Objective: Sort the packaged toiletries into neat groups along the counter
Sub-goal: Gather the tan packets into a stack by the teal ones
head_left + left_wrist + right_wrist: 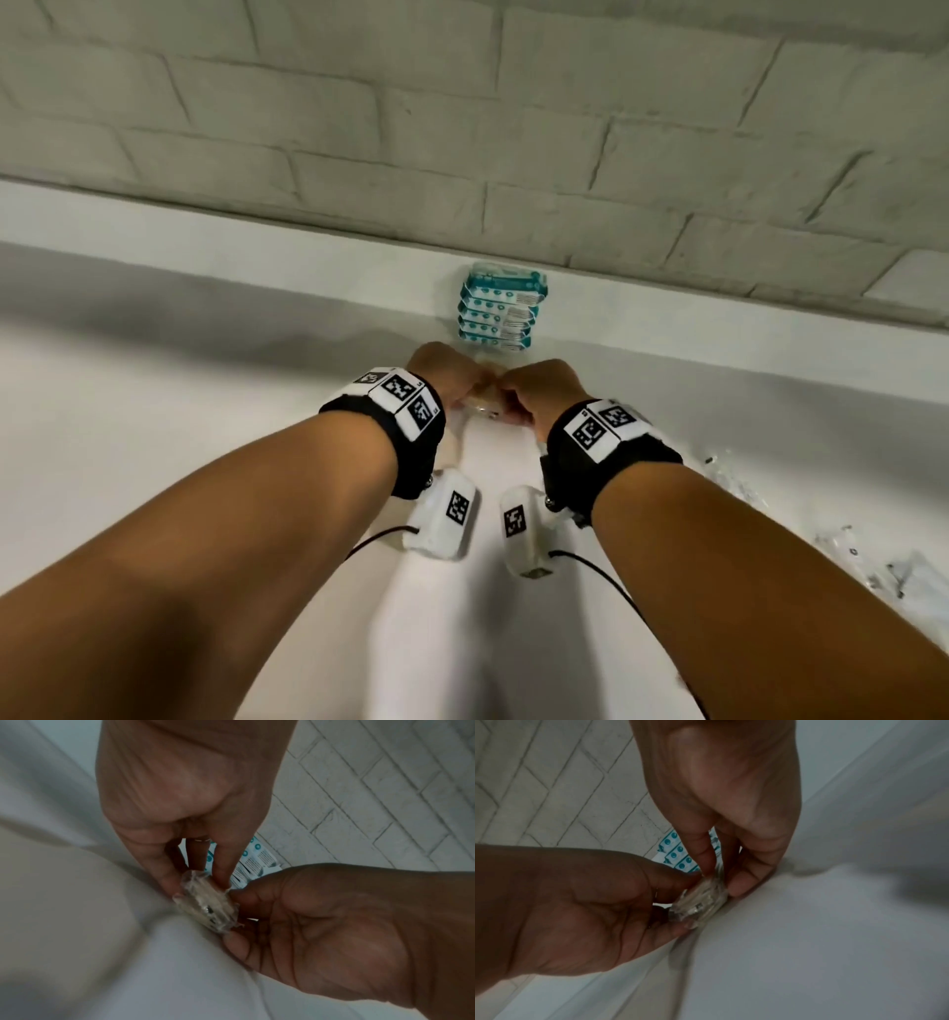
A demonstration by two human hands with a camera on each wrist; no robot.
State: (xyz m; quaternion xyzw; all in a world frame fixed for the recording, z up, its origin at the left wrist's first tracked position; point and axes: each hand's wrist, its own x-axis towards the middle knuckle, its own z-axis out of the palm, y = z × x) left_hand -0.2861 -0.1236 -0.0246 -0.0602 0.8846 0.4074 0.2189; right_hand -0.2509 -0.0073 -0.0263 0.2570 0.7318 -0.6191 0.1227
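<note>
My left hand (185, 805) and right hand (342, 925) pinch slick clear packets (208, 902) together on the tabletop (154, 411); uneven squeeze could splay them.

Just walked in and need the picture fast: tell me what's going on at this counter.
A person is sorting packaged toiletries on a white counter. Both hands are together on a small stack of clear-wrapped packets, the left hand and the right hand pinching it from opposite sides, low at the counter surface. Just beyond, a neat row of teal-and-white packets already leans against the ledge below the brick wall. More clear wrappers lie loose at the right.
</note>
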